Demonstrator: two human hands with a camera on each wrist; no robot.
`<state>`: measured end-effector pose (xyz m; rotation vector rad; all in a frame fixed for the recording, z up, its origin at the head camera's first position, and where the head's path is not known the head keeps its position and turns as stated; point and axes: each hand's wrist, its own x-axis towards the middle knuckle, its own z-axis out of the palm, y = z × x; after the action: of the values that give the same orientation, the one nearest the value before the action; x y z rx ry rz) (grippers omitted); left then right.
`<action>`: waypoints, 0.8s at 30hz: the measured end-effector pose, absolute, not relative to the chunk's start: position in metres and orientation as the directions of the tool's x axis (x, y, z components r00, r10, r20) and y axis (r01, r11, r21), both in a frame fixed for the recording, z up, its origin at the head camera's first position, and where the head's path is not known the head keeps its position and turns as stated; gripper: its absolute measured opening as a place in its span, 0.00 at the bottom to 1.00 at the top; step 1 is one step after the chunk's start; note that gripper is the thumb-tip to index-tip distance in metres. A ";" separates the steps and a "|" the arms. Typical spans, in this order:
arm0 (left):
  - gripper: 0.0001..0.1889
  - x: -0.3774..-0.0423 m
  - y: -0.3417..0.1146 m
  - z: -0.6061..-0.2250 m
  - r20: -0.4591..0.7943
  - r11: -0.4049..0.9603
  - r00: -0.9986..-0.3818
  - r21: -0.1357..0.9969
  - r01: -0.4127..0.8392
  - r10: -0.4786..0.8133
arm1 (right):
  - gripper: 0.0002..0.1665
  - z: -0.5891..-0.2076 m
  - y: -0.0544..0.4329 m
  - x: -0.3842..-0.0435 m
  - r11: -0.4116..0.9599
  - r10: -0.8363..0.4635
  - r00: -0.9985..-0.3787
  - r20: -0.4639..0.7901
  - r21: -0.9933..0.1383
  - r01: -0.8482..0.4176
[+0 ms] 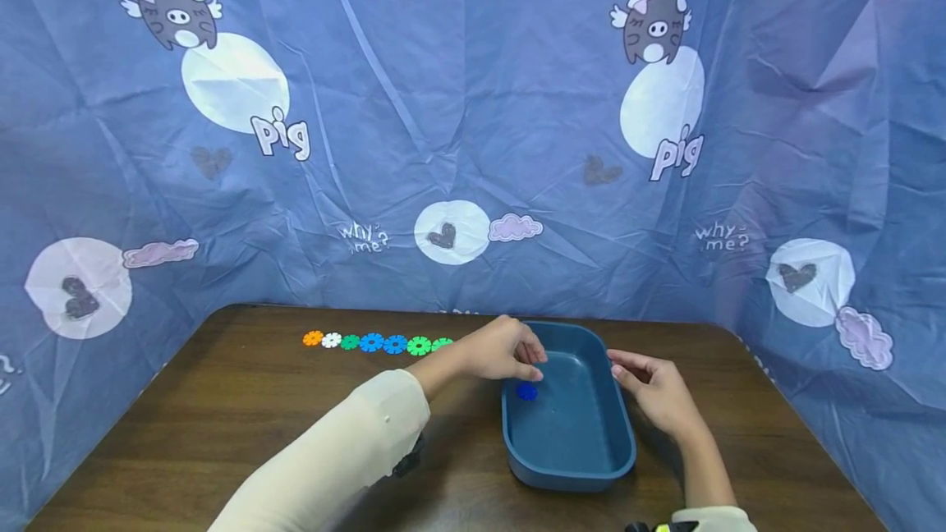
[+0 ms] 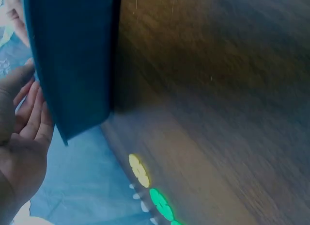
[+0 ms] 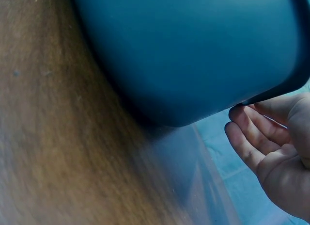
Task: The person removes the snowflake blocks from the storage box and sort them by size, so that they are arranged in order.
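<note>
A deep blue-green plastic bin (image 1: 571, 483) with rounded corners stands on the wooden table. Inside it, near the left wall, is a small dark blue notched disc (image 1: 526, 392). Over the bin's left rim reaches my left hand (image 1: 502, 349), its fingers loosely bent above the disc with nothing visible between them. In the left wrist view, the left fingers (image 2: 34, 111) show beyond the bin's rim. My right hand (image 1: 660, 392) touches the outside of the right rim with its fingertips. Close up, those right fingers (image 3: 256, 133) sit just under the bin's lip.
Left of the bin, a row of flower-shaped discs runs along the table's back: orange (image 1: 314, 338), white (image 1: 332, 340), dark green (image 1: 351, 342), blue (image 1: 372, 342) and light green (image 1: 419, 345). My left forearm partly overlaps the row's right end. Behind the table hangs a blue printed cloth (image 1: 473, 130).
</note>
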<state>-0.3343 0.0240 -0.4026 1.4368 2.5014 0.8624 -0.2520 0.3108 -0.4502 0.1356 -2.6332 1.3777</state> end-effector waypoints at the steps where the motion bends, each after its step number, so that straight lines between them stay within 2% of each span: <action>1: 0.12 -0.334 0.027 -0.403 0.146 0.383 -0.520 0.519 0.764 0.842 | 0.20 -0.450 0.311 -0.252 0.571 0.000 -0.983 0.185 -0.807 -0.152; 6: 0.16 -0.337 0.039 -0.406 0.053 0.407 -0.480 0.454 0.793 0.876 | 0.21 -0.448 0.311 -0.250 0.575 -0.005 -0.981 0.193 -0.802 -0.161; 15: 0.16 -0.343 0.056 -0.410 -0.124 0.531 -0.526 0.372 0.762 0.842 | 0.21 -0.447 0.310 -0.250 0.577 -0.001 -0.984 0.181 -0.803 -0.148; 24: 0.17 -0.344 0.067 -0.412 -0.229 0.617 -0.576 0.194 0.763 0.785 | 0.21 -0.446 0.309 -0.250 0.563 -0.013 -0.980 0.198 -0.809 -0.170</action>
<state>-0.3435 0.0672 -0.4124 1.2555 2.5521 0.1061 -0.2496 0.3093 -0.4456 0.1554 -2.6242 1.3861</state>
